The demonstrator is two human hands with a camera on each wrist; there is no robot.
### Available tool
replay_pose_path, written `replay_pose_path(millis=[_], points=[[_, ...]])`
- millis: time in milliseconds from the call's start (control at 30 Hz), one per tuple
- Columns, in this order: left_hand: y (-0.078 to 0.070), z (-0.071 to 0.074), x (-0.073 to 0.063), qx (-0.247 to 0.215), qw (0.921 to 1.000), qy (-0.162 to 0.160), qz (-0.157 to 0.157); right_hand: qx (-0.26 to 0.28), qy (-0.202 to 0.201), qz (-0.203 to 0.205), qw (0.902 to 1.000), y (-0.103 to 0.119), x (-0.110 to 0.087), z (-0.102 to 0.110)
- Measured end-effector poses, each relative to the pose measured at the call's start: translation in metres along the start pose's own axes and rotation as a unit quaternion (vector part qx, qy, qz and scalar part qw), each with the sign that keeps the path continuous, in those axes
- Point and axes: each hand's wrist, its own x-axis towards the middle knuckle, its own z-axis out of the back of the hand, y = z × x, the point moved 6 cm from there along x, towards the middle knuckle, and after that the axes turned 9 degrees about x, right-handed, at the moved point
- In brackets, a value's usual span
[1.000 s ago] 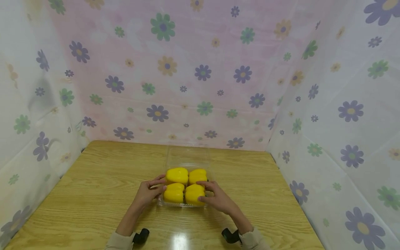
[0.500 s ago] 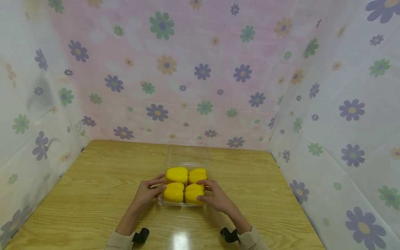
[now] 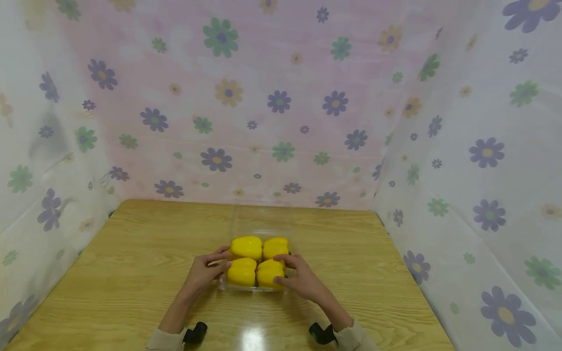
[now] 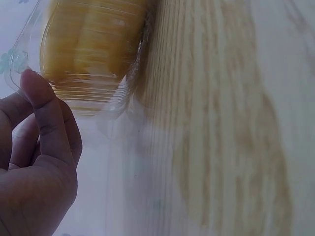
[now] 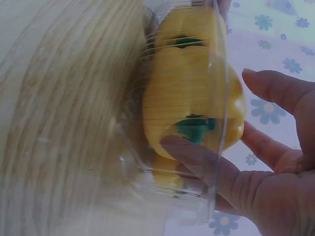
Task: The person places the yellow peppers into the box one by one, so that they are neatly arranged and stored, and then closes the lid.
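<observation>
Several yellow bell peppers sit in an open clear plastic clamshell container on the table, among them a back-left pepper, a front-left pepper and a front-right pepper. My left hand is at the container's left side; the left wrist view shows thumb and finger pinching the clear rim. My right hand holds the front-right pepper. In the right wrist view one fingertip lies beside its green stem, seen through the clear wall. The peppers' undersides are hidden.
The container's clear lid lies folded back toward the far edge of the wooden table. Floral cloth hangs behind and on both sides. A black camera mount sits at each wrist.
The head view has shifted slightly. Both hands, the peppers and the container keep nearly the same places relative to one another.
</observation>
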Motion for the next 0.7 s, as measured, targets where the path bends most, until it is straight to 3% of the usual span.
replay_pose_path(millis=[333, 567, 700], points=[[-0.002, -0.001, -0.001, 0.001, 1.0, 0.006, -0.005, -0.035, 0.0, 0.008, 0.9994, 0.023, -0.015, 0.007], [-0.002, -0.001, -0.001, 0.006, 1.0, 0.001, -0.004, 0.046, -0.033, 0.032, 0.9979, 0.011, -0.016, 0.02], [-0.002, -0.001, -0.001, 0.005, 1.0, -0.002, -0.005, 0.125, -0.082, 0.059, 0.987, 0.002, -0.007, 0.033]])
